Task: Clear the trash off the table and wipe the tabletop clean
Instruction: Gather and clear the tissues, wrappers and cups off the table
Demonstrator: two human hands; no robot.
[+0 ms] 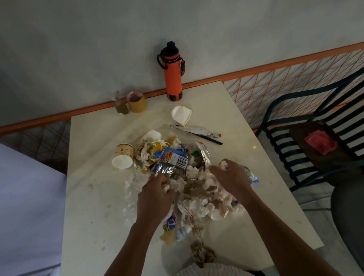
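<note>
While your left hand [154,192] and right hand [229,174] clutch soiled tissues, fingers curled, the trash pile [180,178] sits mid-frame on the stained surface [96,224]; clearing barely begun, wiping pending.

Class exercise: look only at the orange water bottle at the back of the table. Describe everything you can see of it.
The orange water bottle stands upright at the table's far edge, against the wall. Its tall cylindrical body looks like painted metal, with a black screw cap on top, black side loops or straps near the neck, and a black base. The cap is on. Nothing on the table touches it, and neither of the hands is near; the yellow cup stands apart to its left.
</note>
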